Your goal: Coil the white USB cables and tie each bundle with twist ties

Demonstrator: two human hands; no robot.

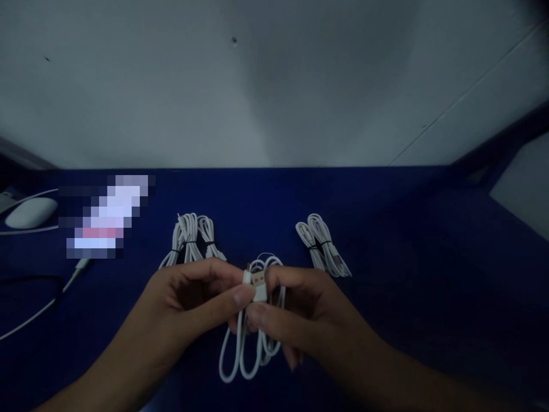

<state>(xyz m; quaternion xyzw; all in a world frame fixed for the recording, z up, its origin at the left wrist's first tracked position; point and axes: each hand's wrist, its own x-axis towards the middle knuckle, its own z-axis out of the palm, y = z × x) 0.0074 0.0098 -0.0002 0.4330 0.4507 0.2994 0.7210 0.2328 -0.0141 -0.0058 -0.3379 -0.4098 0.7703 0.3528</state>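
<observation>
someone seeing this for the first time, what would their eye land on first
Probably the bright pixelated patch on the left of the dark blue table. Next, the looped white cable at front centre, held between the left hand and right hand. Beyond the hands lie tied white cables, one group left of centre, another to the right.

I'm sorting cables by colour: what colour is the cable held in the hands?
White; the cable shows best in the head view.

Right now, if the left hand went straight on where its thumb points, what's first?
Likely the white USB-A plug, then the right hand just beyond; depth between them is unclear.
</observation>
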